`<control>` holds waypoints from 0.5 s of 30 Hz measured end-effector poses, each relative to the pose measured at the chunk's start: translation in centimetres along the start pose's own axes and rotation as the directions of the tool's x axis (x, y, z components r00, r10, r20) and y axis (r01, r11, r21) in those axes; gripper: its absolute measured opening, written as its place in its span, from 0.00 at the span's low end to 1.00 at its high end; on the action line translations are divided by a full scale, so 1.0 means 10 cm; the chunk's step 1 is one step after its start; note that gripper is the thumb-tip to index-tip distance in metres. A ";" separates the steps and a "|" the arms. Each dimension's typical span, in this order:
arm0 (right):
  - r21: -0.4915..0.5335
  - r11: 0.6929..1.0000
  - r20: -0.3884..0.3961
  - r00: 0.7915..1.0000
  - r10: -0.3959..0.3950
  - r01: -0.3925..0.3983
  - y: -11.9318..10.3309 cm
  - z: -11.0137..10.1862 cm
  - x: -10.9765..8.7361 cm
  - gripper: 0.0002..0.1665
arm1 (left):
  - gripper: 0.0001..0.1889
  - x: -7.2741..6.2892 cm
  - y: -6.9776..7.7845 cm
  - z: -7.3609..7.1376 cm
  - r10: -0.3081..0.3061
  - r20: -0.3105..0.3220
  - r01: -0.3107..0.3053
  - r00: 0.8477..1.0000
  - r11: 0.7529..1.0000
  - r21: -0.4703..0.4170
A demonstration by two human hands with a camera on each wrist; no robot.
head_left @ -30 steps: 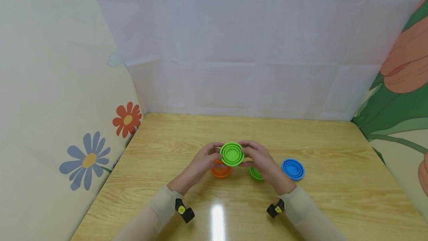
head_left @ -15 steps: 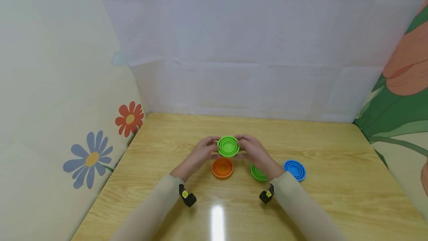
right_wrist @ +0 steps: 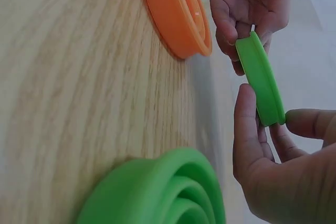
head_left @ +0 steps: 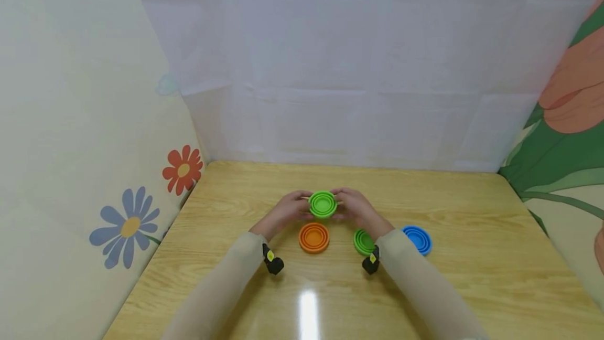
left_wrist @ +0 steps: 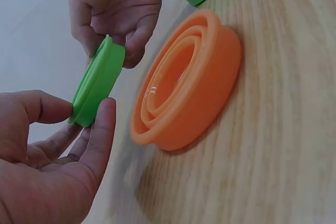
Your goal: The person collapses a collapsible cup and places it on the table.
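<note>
Closest to the person, two arms in pale sleeves reach forward over the wooden table (head_left: 472,256). Each wrist wears a small black camera.

A little farther in, three flat, folded cups lie on the table in a row. The orange cup (head_left: 314,237) is at about 9 o'clock in the row, the second green cup (head_left: 363,241) is in the middle, partly hidden by the right wrist, and the blue cup (head_left: 417,239) is at 3 o'clock.

Past the row, at 12 o'clock from the orange cup, both hands hold up one green cup (head_left: 323,204) above the table. It is squashed flat like a disc. The left hand (head_left: 283,213) pinches its rim on the 9 o'clock side, thumb on one face and fingers on the other. The right hand (head_left: 359,210) pinches the rim on the 3 o'clock side in the same way. The cup does not touch the table.

Farthest away stands a white wall. A flower picture (head_left: 183,169) is on the side wall at 9 o'clock, and a big tulip picture (head_left: 566,98) is at 3 o'clock.
</note>
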State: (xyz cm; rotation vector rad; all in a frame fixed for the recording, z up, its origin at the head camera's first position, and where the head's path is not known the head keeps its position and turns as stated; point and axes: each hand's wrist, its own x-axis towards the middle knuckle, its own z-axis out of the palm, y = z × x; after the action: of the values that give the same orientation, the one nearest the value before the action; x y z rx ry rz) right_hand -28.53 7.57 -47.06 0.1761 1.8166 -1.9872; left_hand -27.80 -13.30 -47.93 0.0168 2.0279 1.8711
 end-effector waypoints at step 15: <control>0.000 0.999 0.001 0.999 0.044 -0.044 0.01 -0.12 0.20 0.23 | 0.24 0.23 0.00 0.01 -0.090 0.042 0.090 0.995 0.996 -0.013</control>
State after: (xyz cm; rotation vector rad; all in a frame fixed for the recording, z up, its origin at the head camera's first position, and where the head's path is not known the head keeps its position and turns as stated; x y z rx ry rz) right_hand -30.54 8.27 -48.06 0.2131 1.7966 -1.9562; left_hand -29.91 -12.65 -48.55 -0.0392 1.9543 1.8156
